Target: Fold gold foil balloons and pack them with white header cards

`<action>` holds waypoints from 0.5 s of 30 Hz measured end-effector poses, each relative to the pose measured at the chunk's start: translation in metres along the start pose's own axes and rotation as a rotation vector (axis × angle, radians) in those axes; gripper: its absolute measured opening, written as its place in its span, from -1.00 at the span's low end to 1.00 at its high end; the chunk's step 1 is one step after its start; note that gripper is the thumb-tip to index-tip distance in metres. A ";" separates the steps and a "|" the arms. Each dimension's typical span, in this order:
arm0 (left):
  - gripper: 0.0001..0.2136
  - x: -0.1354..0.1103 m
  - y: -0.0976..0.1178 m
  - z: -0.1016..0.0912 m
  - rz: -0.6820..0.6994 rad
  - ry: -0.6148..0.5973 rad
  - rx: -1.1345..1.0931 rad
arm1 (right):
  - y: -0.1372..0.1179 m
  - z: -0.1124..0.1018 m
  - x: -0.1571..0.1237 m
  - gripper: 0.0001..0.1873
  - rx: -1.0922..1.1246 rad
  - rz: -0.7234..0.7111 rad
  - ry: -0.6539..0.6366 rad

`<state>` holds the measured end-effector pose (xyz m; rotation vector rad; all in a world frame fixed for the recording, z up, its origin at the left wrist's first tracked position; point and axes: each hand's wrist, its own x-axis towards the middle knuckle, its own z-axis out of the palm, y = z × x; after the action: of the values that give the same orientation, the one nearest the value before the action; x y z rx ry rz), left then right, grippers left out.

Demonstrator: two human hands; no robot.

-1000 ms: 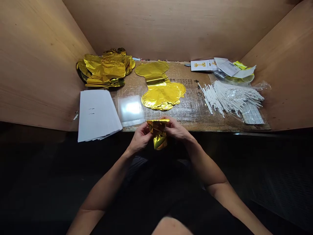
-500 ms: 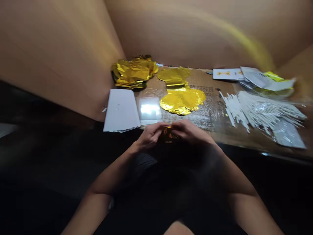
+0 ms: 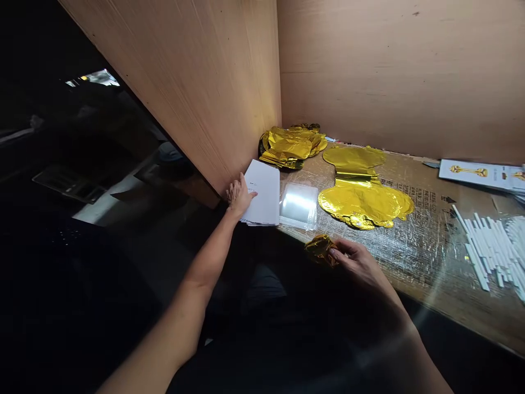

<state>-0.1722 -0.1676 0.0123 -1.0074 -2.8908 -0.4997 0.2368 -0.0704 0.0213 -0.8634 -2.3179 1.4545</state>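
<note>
My left hand [image 3: 240,198] reaches to the left edge of a stack of white paper sheets [image 3: 264,191]. Its fingers are apart along that edge, and the thumb rests on the top sheet. In my right hand [image 3: 355,260] is a folded gold foil balloon [image 3: 322,249], pinched between thumb and fingers just off the table's front edge. A small pile of clear plastic bags [image 3: 299,205] lies right of the white sheets. Beyond my right hand, flat gold foil balloons [image 3: 365,205] lie stacked on the table.
Another heap of gold foil [image 3: 291,145] sits in the corner by the wooden side panel [image 3: 197,82]. White sticks [image 3: 492,249] spread at the right. Printed cards [image 3: 471,172] lie by the back panel [image 3: 394,71]. Brown cardboard [image 3: 426,235] under clear film covers the tabletop.
My hands have moved apart: the left went from the folded foil to the white sheets, while the right keeps the foil. The view has turned left.
</note>
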 end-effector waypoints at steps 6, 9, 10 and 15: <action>-0.76 -0.011 -0.014 -0.008 0.010 0.134 -0.427 | -0.001 0.009 0.011 -0.72 0.209 -0.052 0.177; -0.74 -0.040 0.004 -0.007 0.050 0.101 -0.648 | -0.019 0.017 0.019 -0.70 0.460 -0.096 0.123; -0.70 -0.055 0.017 -0.004 0.069 0.092 -0.790 | -0.026 0.020 0.024 -0.70 0.496 -0.111 0.135; -0.53 -0.140 0.082 0.007 0.071 -0.185 -1.483 | -0.044 0.023 0.038 -0.74 0.340 -0.075 0.248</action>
<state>-0.0115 -0.1886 0.0098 -1.1384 -2.1808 -2.7697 0.1799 -0.0775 0.0461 -0.7978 -1.8362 1.5511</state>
